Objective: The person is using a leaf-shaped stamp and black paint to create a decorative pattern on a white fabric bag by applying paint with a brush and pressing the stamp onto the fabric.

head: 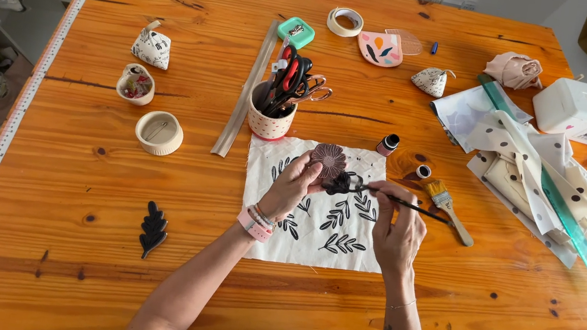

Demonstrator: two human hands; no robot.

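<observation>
Mid-desk, toward the near edge: cloth (315, 203) already stamped with several black leaf sprigs, upper part mostly bare. Left hand (292, 188) gripping round flower stamp (328, 160) over the cloth's far edge. Right hand (397, 223) pinching thin brush (411, 204), tip at the stamp. Probably halfway, inking underway.

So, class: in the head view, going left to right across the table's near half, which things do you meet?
Black leaf stamp → left hand → round flower stamp → right hand → yellow-bristled brush → green ruler.
</observation>
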